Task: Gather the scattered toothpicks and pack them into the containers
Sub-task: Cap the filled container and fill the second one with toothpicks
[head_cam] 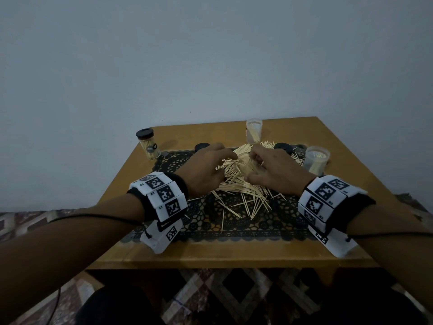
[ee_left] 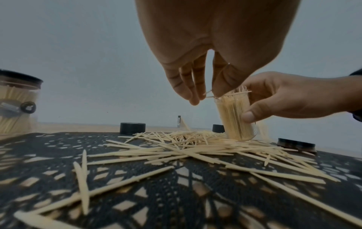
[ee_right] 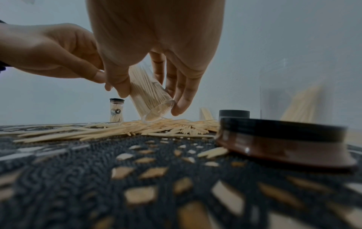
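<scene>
A small yellow wooden table (head_cam: pixel 304 252) stands against a bare grey wall, spread with a black openwork lace mat (ee_left: pixel 137 193); on it lie the toothpicks (ee_left: pixel 195 147), slim pale pointed sticks in a loose heap. The right hand (ee_left: pixel 293 99) is wrapped round a clear cylindrical container (ee_left: pixel 237 117), tilted and nearly full; the left hand (ee_left: pixel 195 74) pinches a few sticks at its mouth. Best, I judge, to align the sticks and feed them in lengthwise; crossed ones will jam.
</scene>
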